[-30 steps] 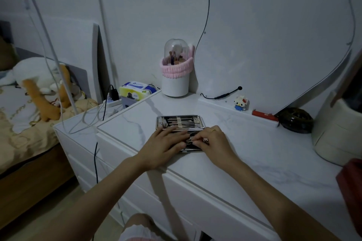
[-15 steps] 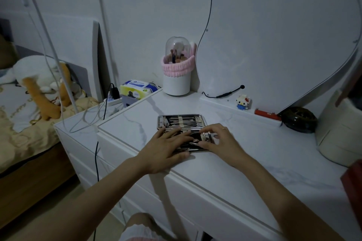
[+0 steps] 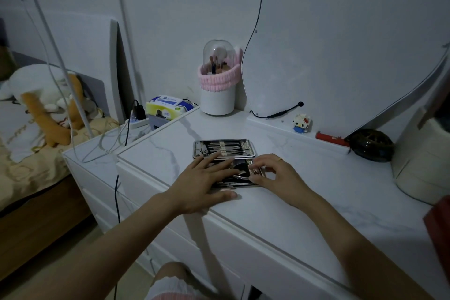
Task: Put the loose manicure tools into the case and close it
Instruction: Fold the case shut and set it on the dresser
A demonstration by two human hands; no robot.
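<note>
A silver manicure case (image 3: 225, 147) lies open flat on the white marble-look dresser top (image 3: 316, 192). Its far half holds several metal tools under straps. My left hand (image 3: 204, 180) rests flat over the near half with fingers spread, pressing on the tools there. My right hand (image 3: 275, 174) is at the near half's right end, fingertips pinched on a small metal nipper (image 3: 241, 175) that lies against the dark lining. Most of the near half is hidden under my hands.
A white brush holder (image 3: 218, 91) with a pink band stands at the back. A small toy figure (image 3: 301, 123), a red item (image 3: 330, 139) and a dark round box (image 3: 371, 145) line the mirror ledge. A cream container (image 3: 423, 161) sits right. A lower cabinet with cables is left.
My right hand has lifted off the case and shifted right, its fingers now pinching the nipper. My left hand has slid slightly nearer and stays flat on the case.
</note>
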